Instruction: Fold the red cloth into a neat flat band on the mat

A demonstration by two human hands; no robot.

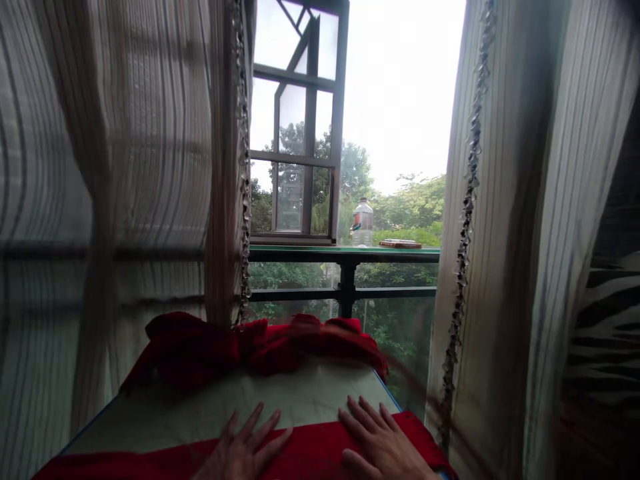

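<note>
Both my hands lie spread on a red cloth point(305, 453) that covers the near part of a pale, padded board point(300, 390), which looks like an ironing board. Fingers apart, my left hand point(245, 447) rests near the middle, its fingertips reaching past the cloth's far edge. My right hand point(377, 437) is flat toward the right side, with its fingertips also over that edge. More red cloth point(210, 350) is bunched in folds along the board's far end, apart from my hands. Whether the two red parts are one piece I cannot tell.
Beyond the board is a dark railing point(345, 257) under an open window point(295, 133). A clear plastic bottle point(363, 223) and a flat brownish object point(400, 244) stand on the ledge. Striped curtains point(150, 200) with beaded trim hang on both sides. Zebra-striped fabric point(605, 327) shows at the right.
</note>
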